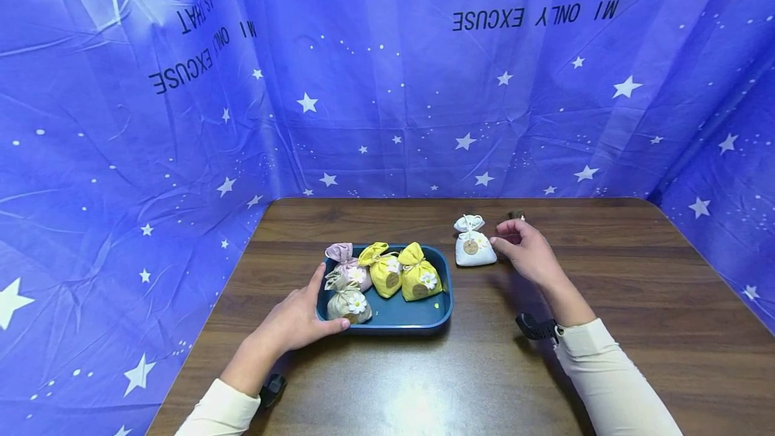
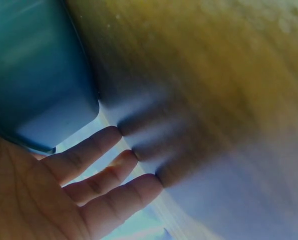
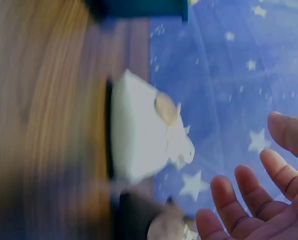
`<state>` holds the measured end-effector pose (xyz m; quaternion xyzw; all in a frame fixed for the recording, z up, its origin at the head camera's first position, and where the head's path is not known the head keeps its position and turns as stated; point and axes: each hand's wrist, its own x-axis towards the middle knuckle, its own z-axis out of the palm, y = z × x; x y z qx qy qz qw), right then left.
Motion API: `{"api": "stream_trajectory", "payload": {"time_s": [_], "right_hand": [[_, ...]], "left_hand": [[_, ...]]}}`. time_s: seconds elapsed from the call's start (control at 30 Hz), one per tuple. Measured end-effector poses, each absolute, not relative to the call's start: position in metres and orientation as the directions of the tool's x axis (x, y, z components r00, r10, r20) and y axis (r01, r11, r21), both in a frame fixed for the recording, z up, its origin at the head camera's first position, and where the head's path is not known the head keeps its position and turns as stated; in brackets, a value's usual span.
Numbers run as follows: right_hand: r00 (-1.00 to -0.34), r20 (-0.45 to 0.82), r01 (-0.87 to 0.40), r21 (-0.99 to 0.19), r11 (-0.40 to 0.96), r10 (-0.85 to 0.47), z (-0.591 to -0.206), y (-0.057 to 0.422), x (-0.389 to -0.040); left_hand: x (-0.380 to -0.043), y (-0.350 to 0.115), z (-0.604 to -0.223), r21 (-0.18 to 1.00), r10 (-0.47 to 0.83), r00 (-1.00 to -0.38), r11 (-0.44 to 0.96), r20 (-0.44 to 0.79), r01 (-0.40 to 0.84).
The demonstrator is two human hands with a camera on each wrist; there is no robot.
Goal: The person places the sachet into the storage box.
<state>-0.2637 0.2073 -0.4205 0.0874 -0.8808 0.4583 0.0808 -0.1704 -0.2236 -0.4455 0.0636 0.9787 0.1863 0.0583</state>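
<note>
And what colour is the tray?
The tray is dark teal-blue, clearest in the head view.

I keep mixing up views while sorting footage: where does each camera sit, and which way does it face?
Head: worn on the head, facing forward and down at the wooden table, teal tray and star-print curtain; left hand, right hand and sleeves show.
Left wrist: on that wrist, facing the tray's outside and the table; palm and three fingers show.
Right wrist: on that wrist, facing the white drawstring pouch and curtain; fingers and some palm show.
Head and right wrist views share the white drawstring pouch.
</note>
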Motion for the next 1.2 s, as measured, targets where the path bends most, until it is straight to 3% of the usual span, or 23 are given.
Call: {"api": "stream_trajectory", "payload": {"time_s": [0.63, 1.2], "right_hand": [[-0.97, 0.245, -0.184, -0.733, 0.655, 0.001, -0.446, 0.271, -0.285], [-0.99, 0.124, -0.136, -0.784, 0.605, -0.062, -0.467, 0.281, -0.308]], "left_hand": [[-0.171, -0.224, -0.445, 0.379, 0.14, -0.985, 0.921, -0.1, 0.092], [-0.17, -0.224, -0.445, 0.382, 0.139, -0.985, 0.92, -0.106, 0.089]]}}
